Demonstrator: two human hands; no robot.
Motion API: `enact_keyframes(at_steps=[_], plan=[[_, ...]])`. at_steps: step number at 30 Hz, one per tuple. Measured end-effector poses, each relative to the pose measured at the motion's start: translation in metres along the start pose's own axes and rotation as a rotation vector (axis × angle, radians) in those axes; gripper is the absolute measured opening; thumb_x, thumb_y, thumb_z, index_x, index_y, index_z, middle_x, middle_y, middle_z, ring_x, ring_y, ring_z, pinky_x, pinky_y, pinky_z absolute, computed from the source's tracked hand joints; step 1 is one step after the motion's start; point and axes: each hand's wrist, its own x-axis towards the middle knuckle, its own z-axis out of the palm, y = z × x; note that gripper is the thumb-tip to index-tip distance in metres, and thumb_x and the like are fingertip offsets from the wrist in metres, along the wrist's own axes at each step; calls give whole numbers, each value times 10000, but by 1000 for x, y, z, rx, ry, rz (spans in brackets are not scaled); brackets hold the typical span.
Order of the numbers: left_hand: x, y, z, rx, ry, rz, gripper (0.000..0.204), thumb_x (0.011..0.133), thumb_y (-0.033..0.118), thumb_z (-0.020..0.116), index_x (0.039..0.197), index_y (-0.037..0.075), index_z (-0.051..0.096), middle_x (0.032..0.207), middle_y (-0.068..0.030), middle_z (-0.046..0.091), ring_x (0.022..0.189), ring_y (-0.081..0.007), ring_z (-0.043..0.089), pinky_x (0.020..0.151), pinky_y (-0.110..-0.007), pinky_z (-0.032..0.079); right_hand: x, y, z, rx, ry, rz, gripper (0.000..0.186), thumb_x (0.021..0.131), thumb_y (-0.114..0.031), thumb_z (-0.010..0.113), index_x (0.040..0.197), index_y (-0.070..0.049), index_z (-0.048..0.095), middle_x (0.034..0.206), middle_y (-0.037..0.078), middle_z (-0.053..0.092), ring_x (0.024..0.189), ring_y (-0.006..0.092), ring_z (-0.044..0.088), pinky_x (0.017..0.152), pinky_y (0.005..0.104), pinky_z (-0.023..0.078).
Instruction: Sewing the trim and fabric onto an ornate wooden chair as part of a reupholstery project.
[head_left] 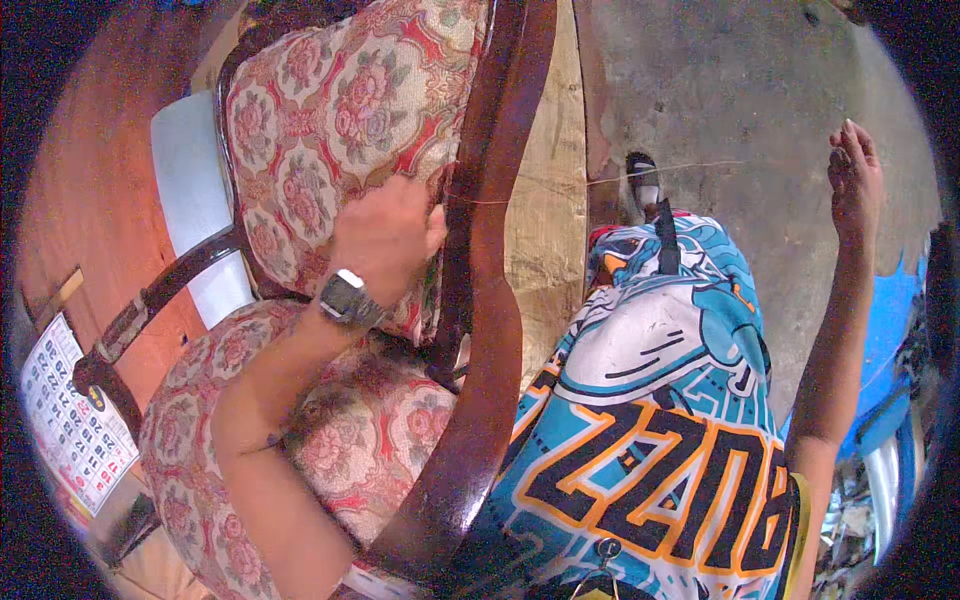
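Note:
A chair with floral red-and-cream upholstery and a dark glossy wood frame fills the left side. My left hand (388, 232), a watch (346, 297) on its wrist, lies against the padded backrest (345, 110) beside the wooden frame (492, 190). Its fingers look curled, somewhat blurred, and what they grip is hidden. A thin pale thread (640, 177) runs from the backrest's edge across the frame toward the right. Far out to that side, my raised right hand (855, 172) has its fingers pinched together at the thread's far end. Whether a needle is there is too small to tell.
The padded seat (370, 440) and a curved armrest (165, 285) are below and left of my left arm. A calendar sheet (72, 415) lies at far left. A wooden board (545, 200) stands beyond the frame, with grey floor (740, 80) and blue material (890, 340) to the right.

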Motion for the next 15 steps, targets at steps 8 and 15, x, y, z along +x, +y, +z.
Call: enact_keyframes(at_steps=[8,15], plan=[[2,5,2,110,-106,-130,210,784,261,601,723,60,586,710,-110,569,615,-278,622,536,-398,498,-7,21,-2,-35,-17,14,219,899,-207,588,1059,-64,542,812,-2,567,519,-4,400,430,142,296],[-3,10,11,133,-148,110,185,785,226,584,786,44,552,737,-130,558,661,-309,607,598,-437,509,-28,2,45,-106,5,-22,172,887,-213,610,982,-71,587,741,-22,541,534,-2,396,450,151,279]])
